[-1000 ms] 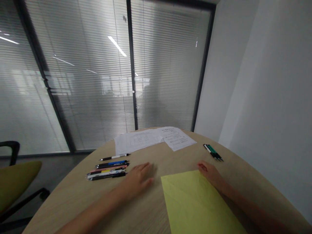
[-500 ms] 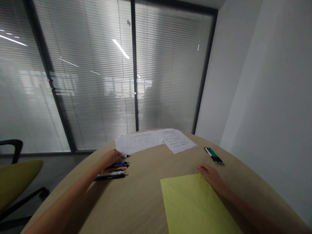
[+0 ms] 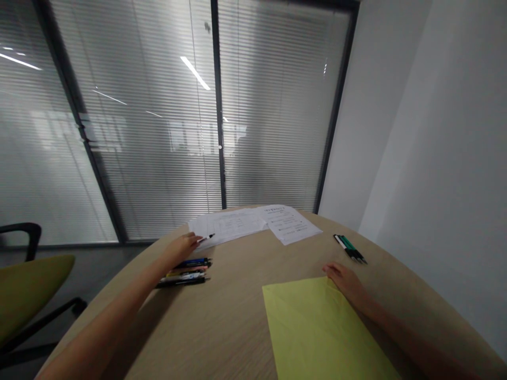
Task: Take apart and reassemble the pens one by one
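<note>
Above the table's left side, my left hand (image 3: 182, 248) is closed on a white pen (image 3: 206, 238) with a black end pointing right. The pen is over the lower edge of a white printed sheet (image 3: 225, 227). Below that hand lies a row of several pens (image 3: 190, 272), blue, pink, yellowish and black, partly hidden by my wrist. At the upper right corner of a yellow sheet of paper (image 3: 317, 327), my right hand (image 3: 345, 285) has its fingers curled in around the sheet's edge. Beyond it lie several green, white and black pens (image 3: 350, 249) side by side.
A second printed sheet (image 3: 295, 226) overlaps the first at the far side of the round wooden table (image 3: 233, 295). To the left stands a chair (image 3: 35, 279) with a yellow-green seat. Glass panels with blinds (image 3: 166, 105) and a white wall (image 3: 443, 158) stand behind.
My left hand has lifted the white pen from the top of the row and moved slightly up toward the printed sheet. My right hand and the yellow sheet stay in place.
</note>
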The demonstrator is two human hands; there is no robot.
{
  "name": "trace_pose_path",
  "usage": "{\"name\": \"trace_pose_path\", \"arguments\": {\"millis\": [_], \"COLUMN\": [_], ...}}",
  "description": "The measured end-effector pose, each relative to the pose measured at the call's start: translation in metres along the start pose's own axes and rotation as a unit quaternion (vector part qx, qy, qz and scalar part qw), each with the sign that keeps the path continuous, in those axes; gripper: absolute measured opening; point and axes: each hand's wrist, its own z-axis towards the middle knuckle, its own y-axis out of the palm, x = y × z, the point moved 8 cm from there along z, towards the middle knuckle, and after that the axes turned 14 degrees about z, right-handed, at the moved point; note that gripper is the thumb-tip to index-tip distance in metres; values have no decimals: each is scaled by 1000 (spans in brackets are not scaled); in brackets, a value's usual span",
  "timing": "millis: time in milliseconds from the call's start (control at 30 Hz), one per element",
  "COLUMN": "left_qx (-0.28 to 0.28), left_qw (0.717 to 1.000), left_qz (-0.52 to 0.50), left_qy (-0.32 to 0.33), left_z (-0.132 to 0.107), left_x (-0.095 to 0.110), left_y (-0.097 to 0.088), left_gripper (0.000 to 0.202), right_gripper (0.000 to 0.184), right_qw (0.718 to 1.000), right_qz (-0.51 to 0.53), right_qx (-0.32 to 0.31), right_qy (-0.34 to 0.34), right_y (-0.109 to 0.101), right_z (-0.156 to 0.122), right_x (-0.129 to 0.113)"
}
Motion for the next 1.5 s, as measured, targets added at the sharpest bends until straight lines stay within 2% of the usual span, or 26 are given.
{"name": "trace_pose_path", "arguments": {"millis": [100,200,233,267,333,467,567,633,733,833,933,1133,1333,1500], "left_qx": [18,16,5,-13,-55,-178,-249,-281,-330,-359,-369,-362,-335,-317], "left_qw": [999,991,967,928,839,681,557,517,473,457,447,448,446,436], "left_qz": [-46,-128,-252,-370,-534,-703,-785,-801,-808,-805,-806,-809,-823,-833], "left_qy": [-14,-22,-38,-50,-83,-103,-108,-112,-122,-121,-118,-116,-111,-124], "left_z": [5,4,2,-2,-11,-33,-49,-56,-64,-66,-63,-57,-55,-54], "left_x": [13,41,51,65,93,152,184,195,204,202,196,184,180,178], "left_y": [-15,-28,-29,-28,-22,2,16,23,30,33,33,34,35,35], "left_gripper": [33,33,28,23,13,10,9,9,31,54,60,55,44,45], "right_gripper": [30,29,29,29,29,28,28,28,28,27,28,29,29,28], "right_qw": [1000,1000,1000,1000,1000,1000,1000,1000,1000,1000,1000,1000,1000,1000], "right_qz": [-4,7,10,11,7,2,5,8,15,15,4,4,2,-4], "right_qx": [3,3,3,3,4,3,2,2,-6,-10,-7,-10,-9,-14], "right_qy": [2,1,1,0,0,1,4,10,12,8,8,5,-2,-5], "right_y": [0,0,0,0,0,-1,-1,-1,0,0,-1,-2,-3,-3], "right_z": [1,2,2,2,2,0,-1,-1,-1,-1,-1,-2,-2,-3], "right_x": [3,4,4,4,2,-2,-2,-1,2,2,3,2,1,-2]}}
